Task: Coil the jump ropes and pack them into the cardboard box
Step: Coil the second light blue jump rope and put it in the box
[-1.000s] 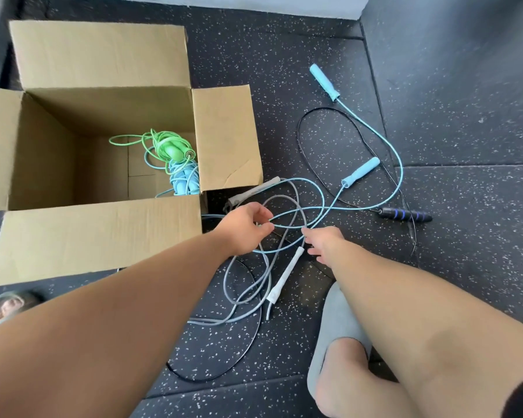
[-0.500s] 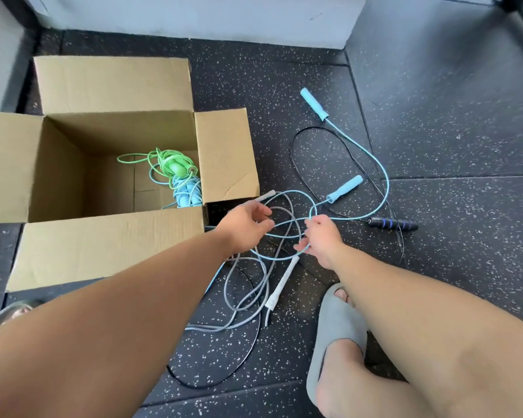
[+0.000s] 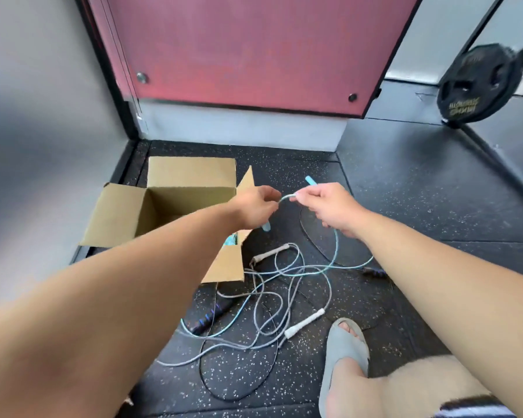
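Both hands are raised above the floor, holding a light blue jump rope point(image 3: 336, 245) between them. My left hand point(image 3: 255, 206) grips the cord, and a blue handle hangs just below its fingers. My right hand point(image 3: 326, 206) pinches the same cord a short way to the right; the other blue handle point(image 3: 311, 180) shows behind it. The open cardboard box point(image 3: 191, 173) stands on the floor at the left, mostly hidden by my left forearm. A grey rope with white handles point(image 3: 304, 322) and a black rope with dark blue-striped handles point(image 3: 206, 319) lie tangled on the floor below my hands.
The floor is dark speckled rubber matting. A red panel point(image 3: 254, 49) and white wall base stand behind the box. A black weight plate point(image 3: 477, 82) on a bar leans at the upper right. My foot in a grey slipper point(image 3: 343, 354) rests at the lower right.
Both hands have lifted the light blue rope up off the floor tangle, and my view has tilted upward. My right hand now pinches the cord close to my left hand.
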